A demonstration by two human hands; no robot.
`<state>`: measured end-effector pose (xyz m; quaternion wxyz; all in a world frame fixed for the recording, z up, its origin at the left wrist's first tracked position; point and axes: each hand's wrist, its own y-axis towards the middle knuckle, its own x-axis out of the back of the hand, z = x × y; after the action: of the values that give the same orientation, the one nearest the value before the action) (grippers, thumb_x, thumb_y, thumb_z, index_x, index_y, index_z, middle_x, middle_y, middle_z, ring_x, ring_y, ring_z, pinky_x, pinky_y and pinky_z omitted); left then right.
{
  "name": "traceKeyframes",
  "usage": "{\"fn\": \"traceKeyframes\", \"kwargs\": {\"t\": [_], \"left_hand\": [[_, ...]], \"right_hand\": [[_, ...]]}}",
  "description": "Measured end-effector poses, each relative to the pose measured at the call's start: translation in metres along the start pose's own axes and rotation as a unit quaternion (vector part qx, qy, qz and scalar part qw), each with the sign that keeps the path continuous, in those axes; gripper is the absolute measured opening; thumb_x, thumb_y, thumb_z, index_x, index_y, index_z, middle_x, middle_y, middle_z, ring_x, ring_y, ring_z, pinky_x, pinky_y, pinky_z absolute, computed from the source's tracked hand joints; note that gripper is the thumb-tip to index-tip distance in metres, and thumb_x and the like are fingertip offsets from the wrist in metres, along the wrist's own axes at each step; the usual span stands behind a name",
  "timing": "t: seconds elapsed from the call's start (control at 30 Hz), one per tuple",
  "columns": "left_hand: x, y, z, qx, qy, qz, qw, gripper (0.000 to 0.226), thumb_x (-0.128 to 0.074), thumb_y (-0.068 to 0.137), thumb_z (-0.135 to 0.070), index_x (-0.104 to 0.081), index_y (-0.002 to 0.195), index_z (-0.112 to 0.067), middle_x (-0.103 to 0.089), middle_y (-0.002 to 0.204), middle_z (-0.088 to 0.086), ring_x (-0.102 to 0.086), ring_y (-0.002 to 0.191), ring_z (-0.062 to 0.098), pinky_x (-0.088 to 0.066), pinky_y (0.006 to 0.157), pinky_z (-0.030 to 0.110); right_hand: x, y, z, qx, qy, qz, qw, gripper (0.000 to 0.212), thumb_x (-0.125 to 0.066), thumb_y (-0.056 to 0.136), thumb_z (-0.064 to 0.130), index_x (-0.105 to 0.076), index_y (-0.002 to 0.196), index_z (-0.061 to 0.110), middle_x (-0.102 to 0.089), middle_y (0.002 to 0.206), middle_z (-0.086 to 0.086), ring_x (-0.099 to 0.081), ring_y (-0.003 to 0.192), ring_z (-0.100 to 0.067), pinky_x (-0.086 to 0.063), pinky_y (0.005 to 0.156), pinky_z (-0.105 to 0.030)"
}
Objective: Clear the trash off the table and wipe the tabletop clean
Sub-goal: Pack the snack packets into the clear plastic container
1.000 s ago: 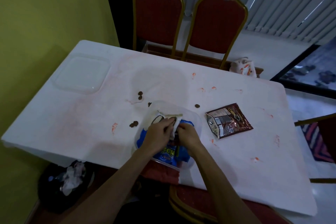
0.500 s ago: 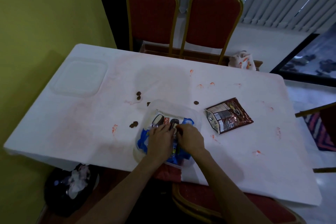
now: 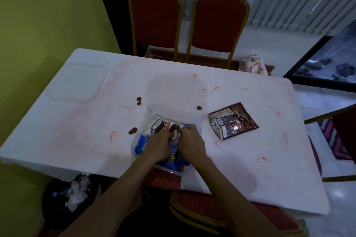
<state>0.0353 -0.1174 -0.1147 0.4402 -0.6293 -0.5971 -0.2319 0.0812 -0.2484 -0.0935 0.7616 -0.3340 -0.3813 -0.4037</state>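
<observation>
A clear plastic container [image 3: 194, 116] sits at the near edge of the white table [image 3: 240, 163]. Inside it lie snack wrappers [image 3: 160, 126], blue, white and red. My left hand [image 3: 159, 145] and my right hand [image 3: 190, 141] are side by side in the container, both pressing down on the wrappers with fingers curled over them. A brown snack packet [image 3: 232, 120] lies flat to the right of the container. Dark crumbs [image 3: 139, 100] and orange-red stains [image 3: 112, 135] are scattered over the tabletop.
A clear lid [image 3: 77, 82] lies at the table's far left. A black trash bin [image 3: 71, 198] with crumpled paper stands on the floor at the lower left. Two red chairs [image 3: 217, 25] stand beyond the table, another [image 3: 212, 204] beneath me. A stained crumpled tissue [image 3: 253, 65] lies past the far edge.
Both hands have pushed the white wrapper down into the container and now press lower on the pile. The camera has shifted slightly.
</observation>
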Motion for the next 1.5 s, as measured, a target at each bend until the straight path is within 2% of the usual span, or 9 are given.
{"fn": "traceKeyframes", "kwargs": {"t": [0.13,0.27,0.5,0.57,0.73,1.07,1.27,1.4,1.5], "left_hand": [[0.004,-0.005,-0.027,-0.006,-0.101,-0.112,0.989,0.023,-0.047,0.094,-0.003,-0.064,0.105,-0.013,-0.060,0.103,0.001,-0.058,0.094,0.022,-0.041,0.076,0.025],[0.011,-0.007,-0.072,0.004,-0.138,-0.134,0.981,0.038,-0.049,0.097,-0.007,-0.059,0.133,-0.011,-0.054,0.144,0.006,-0.046,0.137,0.021,-0.032,0.111,0.025],[0.005,-0.009,-0.120,-0.002,-0.164,-0.136,0.977,0.040,-0.051,0.097,-0.007,-0.059,0.136,-0.011,-0.049,0.149,0.006,-0.042,0.140,0.015,-0.022,0.106,0.011],[0.002,-0.010,-0.125,0.007,-0.173,-0.134,0.976,0.040,-0.052,0.097,-0.007,-0.060,0.135,-0.012,-0.049,0.149,0.006,-0.042,0.140,0.015,-0.022,0.106,0.011],[-0.007,-0.008,-0.138,0.018,-0.181,-0.132,0.974,0.036,-0.053,0.097,-0.010,-0.064,0.131,-0.015,-0.051,0.147,0.004,-0.045,0.138,0.016,-0.028,0.109,0.019],[-0.008,-0.016,-0.151,0.021,-0.172,-0.171,0.970,0.031,-0.055,0.094,-0.004,-0.069,0.119,-0.015,-0.065,0.130,0.002,-0.052,0.123,0.006,-0.031,0.099,0.011],[-0.004,-0.015,-0.146,0.065,-0.195,-0.185,0.961,0.030,-0.054,0.097,-0.010,-0.068,0.123,-0.016,-0.066,0.126,-0.004,-0.048,0.108,-0.005,-0.030,0.079,-0.008],[0.004,-0.019,-0.154,0.148,-0.363,-0.168,0.904,0.025,-0.053,0.099,-0.036,-0.066,0.118,-0.026,-0.065,0.119,-0.011,-0.058,0.113,0.007,-0.041,0.084,0.012],[0.017,-0.021,-0.160,0.227,-0.595,-0.071,0.768,0.036,-0.047,0.097,-0.053,-0.069,0.103,-0.025,-0.075,0.106,0.001,-0.069,0.105,0.022,-0.052,0.089,0.035]], "right_hand": [[0.022,-0.005,-0.018,-0.021,0.085,-0.092,0.992,0.022,-0.053,0.097,0.013,-0.067,0.114,0.010,-0.055,0.116,-0.008,-0.059,0.094,-0.019,-0.048,0.082,-0.022],[0.040,-0.009,-0.046,-0.053,0.116,-0.156,0.979,0.024,-0.058,0.097,0.018,-0.066,0.119,0.015,-0.063,0.118,-0.004,-0.057,0.100,-0.011,-0.039,0.082,-0.014],[0.060,-0.008,-0.101,-0.183,0.167,-0.170,0.954,0.018,-0.058,0.095,0.015,-0.072,0.105,0.012,-0.073,0.098,-0.004,-0.065,0.082,-0.014,-0.052,0.075,-0.026],[0.064,-0.009,-0.116,-0.245,0.248,-0.159,0.924,0.015,-0.057,0.094,0.017,-0.072,0.096,0.014,-0.073,0.087,-0.004,-0.071,0.073,-0.020,-0.061,0.069,-0.036],[0.081,-0.010,-0.133,-0.386,0.517,-0.064,0.761,0.010,-0.068,0.093,0.017,-0.062,0.092,0.010,-0.071,0.089,-0.014,-0.074,0.075,-0.026,-0.060,0.054,-0.033],[0.067,0.019,-0.164,-0.449,0.441,-0.104,0.770,0.005,-0.062,0.093,0.010,-0.063,0.094,0.005,-0.065,0.078,-0.008,-0.061,0.058,-0.018,-0.056,0.058,-0.031],[0.093,0.014,-0.147,-0.403,0.568,-0.134,0.705,0.013,-0.053,0.093,0.000,-0.064,0.101,0.001,-0.061,0.077,-0.013,-0.048,0.053,-0.015,-0.040,0.044,-0.024],[0.122,-0.022,-0.098,-0.270,0.599,-0.144,0.740,0.012,-0.051,0.098,0.005,-0.061,0.104,0.008,-0.065,0.081,-0.008,-0.051,0.052,-0.013,-0.042,0.046,-0.027],[0.123,-0.053,-0.065,-0.175,0.578,-0.117,0.789,0.014,-0.053,0.099,0.009,-0.062,0.109,0.015,-0.070,0.083,-0.001,-0.066,0.063,-0.015,-0.051,0.054,-0.028]]}}
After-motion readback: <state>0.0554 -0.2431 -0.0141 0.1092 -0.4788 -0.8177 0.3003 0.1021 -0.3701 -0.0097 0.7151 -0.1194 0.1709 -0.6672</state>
